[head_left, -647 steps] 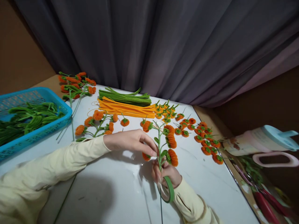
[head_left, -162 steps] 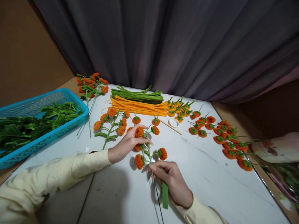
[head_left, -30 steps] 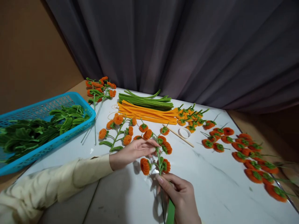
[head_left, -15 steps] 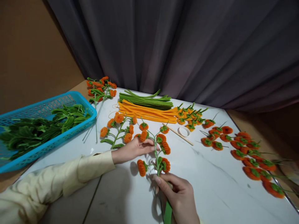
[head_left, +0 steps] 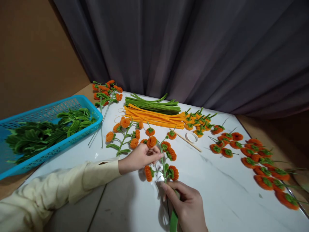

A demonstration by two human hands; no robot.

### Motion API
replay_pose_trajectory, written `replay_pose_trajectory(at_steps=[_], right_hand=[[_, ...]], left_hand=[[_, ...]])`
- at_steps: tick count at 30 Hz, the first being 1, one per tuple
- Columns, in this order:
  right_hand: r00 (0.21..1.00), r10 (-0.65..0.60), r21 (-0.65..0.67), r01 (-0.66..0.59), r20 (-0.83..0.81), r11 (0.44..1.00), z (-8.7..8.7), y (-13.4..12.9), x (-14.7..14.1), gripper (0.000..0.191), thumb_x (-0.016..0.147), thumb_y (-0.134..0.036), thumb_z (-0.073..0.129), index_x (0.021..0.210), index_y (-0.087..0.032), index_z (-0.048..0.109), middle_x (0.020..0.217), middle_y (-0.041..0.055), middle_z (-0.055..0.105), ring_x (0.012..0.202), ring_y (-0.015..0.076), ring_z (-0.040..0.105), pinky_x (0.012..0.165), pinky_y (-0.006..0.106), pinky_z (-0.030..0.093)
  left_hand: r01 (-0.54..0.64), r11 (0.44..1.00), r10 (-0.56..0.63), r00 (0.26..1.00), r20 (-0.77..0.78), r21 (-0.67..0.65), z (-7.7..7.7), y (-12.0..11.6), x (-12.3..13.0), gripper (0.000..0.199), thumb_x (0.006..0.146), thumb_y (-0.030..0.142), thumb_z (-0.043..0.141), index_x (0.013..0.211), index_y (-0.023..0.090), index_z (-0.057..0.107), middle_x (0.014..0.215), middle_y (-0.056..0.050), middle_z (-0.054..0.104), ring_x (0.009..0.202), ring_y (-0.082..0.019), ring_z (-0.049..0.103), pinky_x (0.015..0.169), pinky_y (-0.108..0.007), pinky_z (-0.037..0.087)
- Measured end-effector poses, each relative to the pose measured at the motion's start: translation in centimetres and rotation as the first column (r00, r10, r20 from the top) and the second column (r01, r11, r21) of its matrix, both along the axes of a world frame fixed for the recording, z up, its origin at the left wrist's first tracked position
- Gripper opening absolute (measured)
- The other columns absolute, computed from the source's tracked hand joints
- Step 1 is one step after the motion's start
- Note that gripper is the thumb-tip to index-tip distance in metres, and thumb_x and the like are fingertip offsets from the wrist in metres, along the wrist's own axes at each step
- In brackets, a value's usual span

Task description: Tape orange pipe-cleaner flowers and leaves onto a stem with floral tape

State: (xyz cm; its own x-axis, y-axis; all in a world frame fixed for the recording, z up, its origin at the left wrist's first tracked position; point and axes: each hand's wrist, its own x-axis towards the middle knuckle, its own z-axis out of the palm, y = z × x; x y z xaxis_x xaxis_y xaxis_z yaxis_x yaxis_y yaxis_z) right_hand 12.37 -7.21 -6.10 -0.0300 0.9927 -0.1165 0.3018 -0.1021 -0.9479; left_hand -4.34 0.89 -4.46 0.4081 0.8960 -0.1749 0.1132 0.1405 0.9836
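My right hand [head_left: 185,203] is closed round the lower stem of a fuzzy flower spray [head_left: 166,167] with ruffled orange blooms and green stalks. A strip of green tape [head_left: 173,220] hangs down below that hand's fingers. Higher up, my left hand [head_left: 142,158] reaches in from the left, its thumb and fingertips closed on the spray's upper stem among the blooms. Another orange flower spray [head_left: 123,137] with long green leaves lies on the table just beyond my left hand.
On the left stands a blue basket [head_left: 96,120] of green leaves. Behind lie finished sprays [head_left: 106,93], green strips [head_left: 154,105] and orange-yellow strips [head_left: 154,116]. A white ring [head_left: 196,138], a thin stick [head_left: 185,140], yellow flower heads [head_left: 200,120] and loose orange flower heads [head_left: 263,182] are to the right.
My left thumb and fingers have shifted slightly at the upper stem. The right hand keeps its hold on the spray. The whole view has moved a little, so the table things appear slightly further right.
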Motion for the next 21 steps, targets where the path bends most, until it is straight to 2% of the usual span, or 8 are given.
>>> replay_pose_trajectory(at_steps=[5,8,12,17,21], right_hand=[[0.999,0.017,0.003,-0.017,0.031,1.0,-0.07,0.07,-0.02,0.03,0.076,-0.038,0.063,0.056,-0.016,0.066,0.048,0.0005,0.052,0.047,0.0117,0.04,0.045,0.021,0.033],[0.999,0.011,-0.003,-0.011,0.038,1.0,0.0,0.11,0.02,0.032,0.076,-0.038,0.062,0.054,-0.016,0.064,0.047,0.0003,0.051,0.046,0.0115,0.039,0.044,0.021,0.032],[0.998,0.013,-0.004,-0.013,0.064,1.0,0.0,0.15,0.07,0.033,0.077,-0.039,0.061,0.053,-0.016,0.062,0.048,0.0004,0.052,0.047,0.0115,0.039,0.044,0.021,0.033],[0.997,0.007,-0.009,-0.006,0.075,1.0,-0.02,0.1,0.0,0.035,0.077,-0.039,0.06,0.052,-0.016,0.061,0.046,-0.0005,0.049,0.045,0.0109,0.038,0.043,0.021,0.032],[0.995,0.01,-0.012,-0.009,0.098,1.0,0.14,0.08,-0.12,0.036,0.078,-0.039,0.06,0.05,-0.016,0.059,0.046,-0.0011,0.047,0.044,0.0101,0.036,0.04,0.02,0.03]], left_hand=[[-0.002,0.997,0.004,1.0,0.025,-0.078,-0.27,0.03,0.12,0.028,0.075,0.039,0.063,0.065,0.014,0.054,0.052,0.004,0.053,0.05,-0.008,0.047,0.053,-0.021,0.038],[0.034,0.99,-0.023,0.996,0.084,-0.137,-0.19,0.03,0.09,0.026,0.075,0.039,0.063,0.07,0.014,0.056,0.059,0.0,0.061,0.056,-0.011,0.055,0.059,-0.023,0.044],[0.059,0.987,-0.042,0.993,0.11,-0.152,0.02,-0.03,0.1,0.024,0.075,0.037,0.063,0.073,0.014,0.057,0.063,-0.002,0.065,0.064,-0.014,0.062,0.067,-0.026,0.047],[0.0,0.975,0.012,0.998,0.053,-0.224,0.2,-0.08,0.47,0.029,0.068,0.039,0.069,0.066,0.012,0.058,0.06,-0.002,0.064,0.06,-0.014,0.062,0.063,-0.026,0.048],[-0.018,0.962,0.041,0.996,0.08,-0.273,0.22,-0.13,0.79,0.03,0.067,0.039,0.07,0.067,0.012,0.058,0.061,-0.002,0.065,0.058,-0.013,0.061,0.06,-0.024,0.047]])
